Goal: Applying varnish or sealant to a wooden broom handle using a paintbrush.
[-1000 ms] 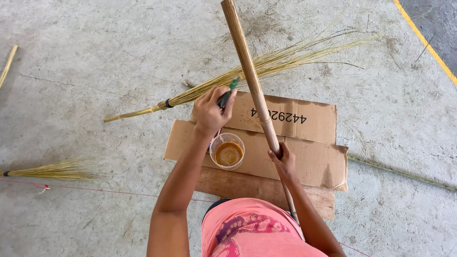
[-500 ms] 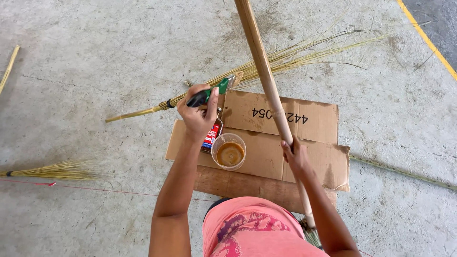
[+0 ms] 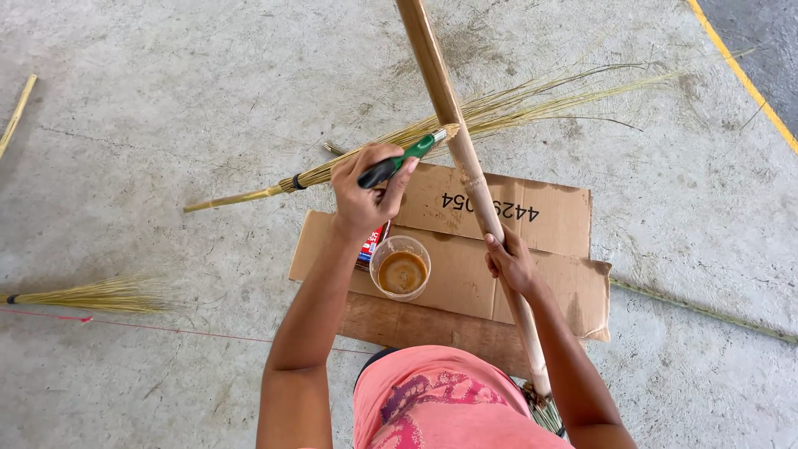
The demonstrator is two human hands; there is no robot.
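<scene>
The left hand (image 3: pixel 364 195) has its fingers (image 3: pixel 391 193) closed around the black and green handle of a small brush (image 3: pixel 401 160), and the brush tip touches the wooden broom handle (image 3: pixel 465 166) just beyond the fingertips. The right hand (image 3: pixel 511 262) has its fingers clamped on the same wooden broom handle lower down; the stick runs up and away from these fingers to the top edge of the view, and down past the wrist to a bundle of bristles near the person's pink shirt (image 3: pixel 445 407).

Just below the left fingers stands a clear plastic cup (image 3: pixel 401 268) with brown liquid, on flattened cardboard sheets (image 3: pixel 532 249) that lie on the floor. Beyond the left fingers a loose bundle of broom straws (image 3: pixel 499 108) lies across the grey concrete floor (image 3: pixel 166 100), which is rough and stained. Far to the left of the left fingers lies another straw bundle (image 3: pixel 91 295), with a thin red string (image 3: pixel 166 326) near it. A yellow painted line (image 3: pixel 748 75) crosses the floor's far right corner.
</scene>
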